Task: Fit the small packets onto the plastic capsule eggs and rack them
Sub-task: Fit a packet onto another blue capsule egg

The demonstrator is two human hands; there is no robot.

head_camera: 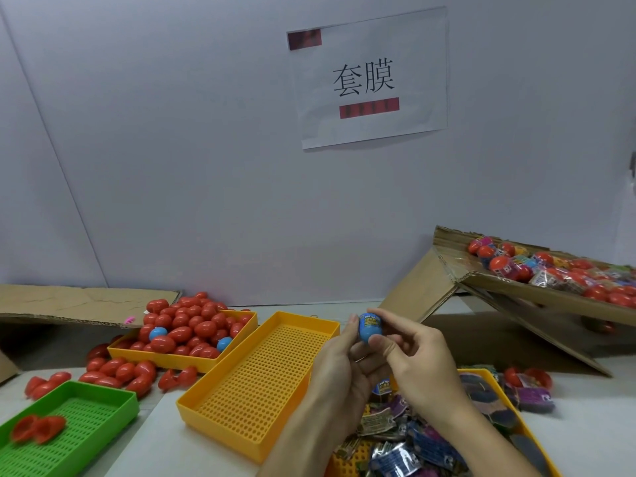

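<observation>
Head view: left hand (339, 356) and right hand (409, 352), raised together, both pinch the blue capsule egg (370, 327).

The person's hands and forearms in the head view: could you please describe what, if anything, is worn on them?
Nothing is worn that the view shows. The left hand and the right hand are bare, with no gloves, rings or visible watch. Both forearms are bare down to the bottom edge of the picture, so no sleeve or cuff appears. The fingernails look short and unpainted.

yellow trays (223, 401): 3 | green tray (103, 397): 1 | blue eggs (370, 328): 3 | cardboard boxes (516, 297): 2 | wall sign (371, 77): 1
</observation>
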